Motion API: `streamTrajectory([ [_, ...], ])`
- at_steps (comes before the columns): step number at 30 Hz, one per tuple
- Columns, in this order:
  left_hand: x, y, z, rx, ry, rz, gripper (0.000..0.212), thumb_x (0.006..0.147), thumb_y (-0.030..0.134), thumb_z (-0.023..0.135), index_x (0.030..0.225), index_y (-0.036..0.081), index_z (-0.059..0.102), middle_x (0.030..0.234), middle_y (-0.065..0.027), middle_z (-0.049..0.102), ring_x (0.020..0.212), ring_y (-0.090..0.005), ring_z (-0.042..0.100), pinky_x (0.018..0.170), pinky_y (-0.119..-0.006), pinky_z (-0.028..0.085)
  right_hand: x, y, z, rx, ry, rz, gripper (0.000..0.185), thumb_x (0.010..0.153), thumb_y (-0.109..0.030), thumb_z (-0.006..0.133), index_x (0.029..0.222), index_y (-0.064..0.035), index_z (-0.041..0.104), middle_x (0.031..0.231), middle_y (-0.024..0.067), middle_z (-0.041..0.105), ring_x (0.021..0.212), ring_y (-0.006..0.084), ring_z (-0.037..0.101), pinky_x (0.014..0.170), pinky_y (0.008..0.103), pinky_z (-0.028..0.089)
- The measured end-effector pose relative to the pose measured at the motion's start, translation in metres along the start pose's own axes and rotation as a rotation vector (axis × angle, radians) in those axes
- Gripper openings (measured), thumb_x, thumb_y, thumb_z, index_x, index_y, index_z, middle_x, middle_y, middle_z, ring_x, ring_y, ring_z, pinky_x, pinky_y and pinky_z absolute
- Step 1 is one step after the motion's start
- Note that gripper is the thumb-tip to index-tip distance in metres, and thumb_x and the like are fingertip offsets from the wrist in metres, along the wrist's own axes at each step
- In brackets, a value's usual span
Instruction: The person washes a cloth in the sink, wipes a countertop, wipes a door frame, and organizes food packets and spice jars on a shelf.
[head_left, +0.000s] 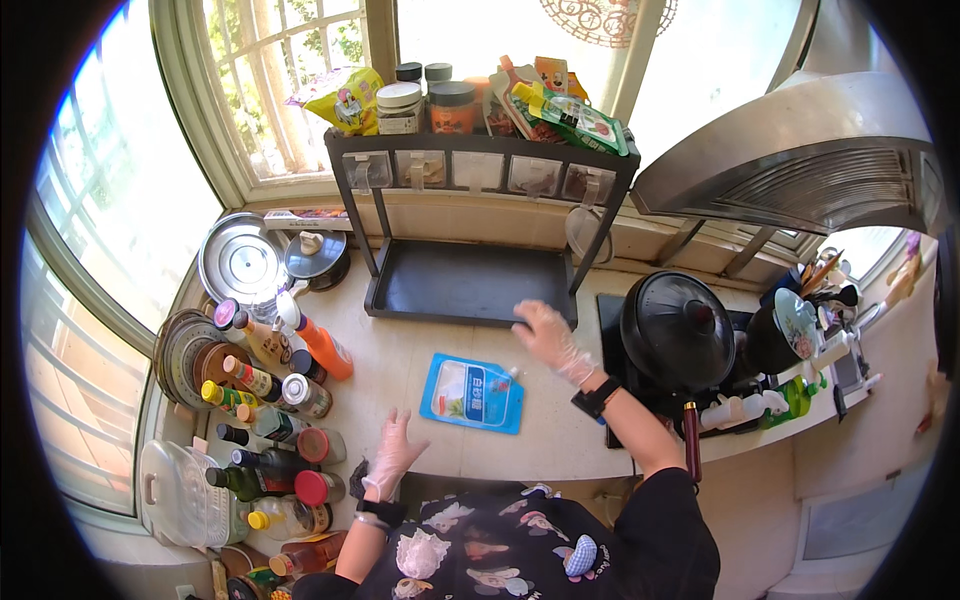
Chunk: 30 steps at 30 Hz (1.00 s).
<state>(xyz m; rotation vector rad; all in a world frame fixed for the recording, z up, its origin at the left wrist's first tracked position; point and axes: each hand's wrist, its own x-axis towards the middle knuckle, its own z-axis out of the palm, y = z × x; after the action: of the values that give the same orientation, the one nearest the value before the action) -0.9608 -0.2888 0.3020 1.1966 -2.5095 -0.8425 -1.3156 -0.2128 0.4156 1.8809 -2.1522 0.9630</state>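
A blue plastic spouted pouch (474, 394) bearing writing lies flat on the pale countertop, its spout towards the right. My right hand (551, 337), in a clear disposable glove, hovers up and right of the pouch by the front edge of a black metal rack (472, 319); nothing is in its fingers. At the pouch's lower left, my left hand (396, 454), also gloved, is empty with fingers spread. Dark bands circle both wrists. The rack's lower tray is bare; small see-through drawers (478, 171) sit under its top shelf.
Sauce bottles and jars (306, 395) crowd the left side, near an orange spray bottle (326, 346). Back left are a steel lid (247, 259) and a small lidded pot (316, 259). A black lidded wok (677, 330) stands at right below a range hood (787, 157).
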Motion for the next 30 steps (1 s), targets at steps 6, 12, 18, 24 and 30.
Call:
streamTrajectory([
  [6, 0.024, -0.001, 0.012, 0.411, -0.410, -0.353, 0.115, 0.060, 0.052, 0.074, 0.141, 0.001, 0.010, 0.148, -0.0185, 0.000, 0.136, -0.0378, 0.002, 0.101, -0.061, 0.021, 0.107, -0.029, -0.125, -0.164, 0.484, -0.119, 0.037, 0.078, -0.014, 0.061, 0.112, -0.0011, 0.052, 0.111, 0.0184, 0.053, 0.103, 0.0342, 0.052, 0.089, 0.0395, 0.042],
  [12, 0.025, -0.004, 0.018, 0.337, -0.329, -0.310, 0.117, 0.053, 0.047, 0.080, 0.139, -0.001, 0.016, 0.146, -0.0219, 0.006, 0.134, -0.0423, 0.007, 0.101, -0.061, 0.023, 0.200, -0.020, -0.190, -0.483, 0.547, -0.076, 0.046, 0.078, -0.025, 0.065, 0.114, -0.0016, 0.047, 0.110, 0.0157, 0.051, 0.103, 0.0303, 0.052, 0.087, 0.0375, 0.044],
  [18, 0.019, 0.003, 0.013, 0.335, -0.323, -0.303, 0.112, 0.059, 0.048, 0.077, 0.140, 0.001, 0.015, 0.148, -0.0180, 0.006, 0.136, -0.0385, 0.005, 0.102, -0.061, 0.021, 0.240, -0.014, -0.188, -0.468, 0.364, 0.088, 0.046, 0.075, -0.034, 0.067, 0.106, -0.0029, 0.054, 0.107, 0.0147, 0.054, 0.098, 0.0299, 0.056, 0.081, 0.0388, 0.047],
  [24, 0.020, 0.002, 0.015, 0.343, -0.313, -0.328, 0.113, 0.058, 0.045, 0.079, 0.140, 0.001, 0.015, 0.147, -0.0175, 0.007, 0.136, -0.0379, 0.006, 0.102, -0.061, 0.022, 0.243, -0.019, -0.189, -0.662, 0.284, 0.047, 0.033, 0.080, -0.030, 0.059, 0.100, -0.0047, 0.058, 0.094, 0.0119, 0.061, 0.080, 0.0282, 0.064, 0.069, 0.0373, 0.052],
  [30, 0.016, 0.001, 0.016, 0.317, -0.284, -0.319, 0.111, 0.058, 0.042, 0.080, 0.139, 0.002, 0.016, 0.147, -0.0178, 0.009, 0.136, -0.0376, 0.007, 0.101, -0.062, 0.022, 0.246, -0.016, -0.183, -0.718, 0.422, 0.002, 0.019, 0.074, -0.020, 0.058, 0.085, -0.0047, 0.062, 0.086, 0.0112, 0.060, 0.075, 0.0276, 0.064, 0.064, 0.0376, 0.053],
])
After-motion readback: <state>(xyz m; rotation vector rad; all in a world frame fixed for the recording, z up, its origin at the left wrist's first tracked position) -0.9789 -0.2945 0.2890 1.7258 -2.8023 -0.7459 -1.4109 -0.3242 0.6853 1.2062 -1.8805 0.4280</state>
